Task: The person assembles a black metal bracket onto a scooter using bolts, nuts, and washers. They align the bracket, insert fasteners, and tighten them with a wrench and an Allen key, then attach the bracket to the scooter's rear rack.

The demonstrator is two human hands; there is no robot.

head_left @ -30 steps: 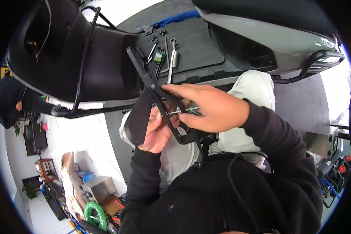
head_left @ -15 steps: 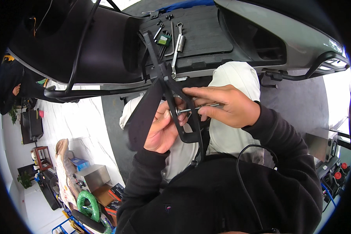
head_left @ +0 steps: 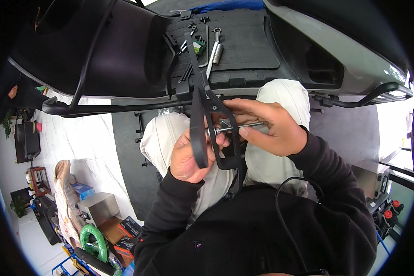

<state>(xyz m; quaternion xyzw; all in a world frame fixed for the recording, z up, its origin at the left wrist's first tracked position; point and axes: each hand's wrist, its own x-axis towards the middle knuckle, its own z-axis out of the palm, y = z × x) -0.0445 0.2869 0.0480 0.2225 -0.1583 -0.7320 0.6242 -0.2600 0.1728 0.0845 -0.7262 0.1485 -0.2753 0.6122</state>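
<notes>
A black metal bracket with an open frame and a long flat arm stands over my lap. My left hand is closed beside the frame, its fingertips around the bright round end of a thin metal rod. The rod runs through the bracket's opening towards my right hand. My right thumb and fingers pinch its other end, and the index finger reaches along the bracket's top. Whether the rod is a long bolt or a hex key, I cannot tell. Some left fingertips are hidden behind the bracket.
Ahead lies a vehicle's dark footboard with a combination wrench, a socket and a green hex key holder. A black tube rail crosses before my knees. Boxes and a green-wrapped ring stand lower left.
The bracket has turned, so its broad flat arm now shows as a narrow strip. Both hands keep their hold on the rod and sit slightly further right in view.
</notes>
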